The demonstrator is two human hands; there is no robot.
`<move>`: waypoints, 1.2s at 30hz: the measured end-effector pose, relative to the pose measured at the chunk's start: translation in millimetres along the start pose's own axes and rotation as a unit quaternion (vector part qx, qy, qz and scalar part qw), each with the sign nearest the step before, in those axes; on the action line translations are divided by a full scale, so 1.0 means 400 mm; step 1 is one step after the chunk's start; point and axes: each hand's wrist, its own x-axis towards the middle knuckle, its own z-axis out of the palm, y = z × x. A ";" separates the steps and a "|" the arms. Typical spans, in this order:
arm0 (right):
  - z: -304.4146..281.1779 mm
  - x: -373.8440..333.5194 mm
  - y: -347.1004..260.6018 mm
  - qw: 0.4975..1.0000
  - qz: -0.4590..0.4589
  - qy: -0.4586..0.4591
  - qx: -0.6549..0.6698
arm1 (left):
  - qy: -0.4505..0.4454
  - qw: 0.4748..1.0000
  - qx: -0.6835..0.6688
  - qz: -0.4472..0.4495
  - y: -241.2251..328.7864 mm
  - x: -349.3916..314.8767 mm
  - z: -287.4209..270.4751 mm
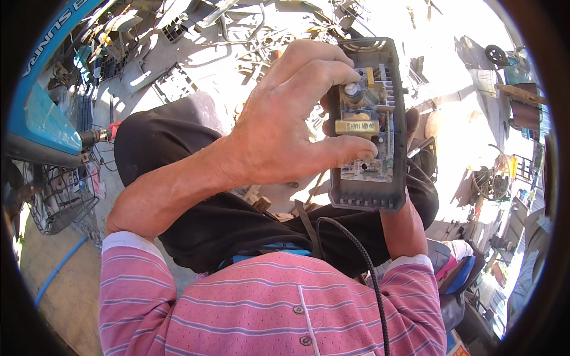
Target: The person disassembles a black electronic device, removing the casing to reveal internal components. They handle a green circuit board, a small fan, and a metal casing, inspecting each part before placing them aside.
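In front of my knees is a black plastic housing (367,199), an open shallow case with a ribbed lower end. Inside it lies a circuit board (385,169) carrying a yellow-wrapped transformer (356,127), a round capacitor (352,91) and other small parts. My left hand (291,113) reaches over from the left and grips the board, thumb on its lower part and fingertips near its upper end. From beneath, my right hand (412,121) holds the housing; most of it is hidden behind the case, with fingertips showing at the right edge.
Scrap metal and plastic parts (172,83) litter the ground ahead. At the left are a blue vehicle panel (50,127) and a wire basket (65,199). A black braided cord (362,255) hangs before my shirt. More clutter, including a wire wheel (494,178), lies at the right.
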 end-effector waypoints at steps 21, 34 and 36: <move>0.005 -0.015 0.010 0.998 0.028 -0.054 0.032 | -0.021 0.999 0.037 -0.006 0.006 -0.010 0.001; 0.011 -0.029 0.011 0.996 0.056 -0.022 0.070 | -0.031 0.999 0.032 -0.002 0.012 -0.008 -0.002; 0.028 -0.037 0.014 0.995 0.051 0.003 0.085 | -0.025 0.999 0.024 0.007 0.012 -0.005 -0.008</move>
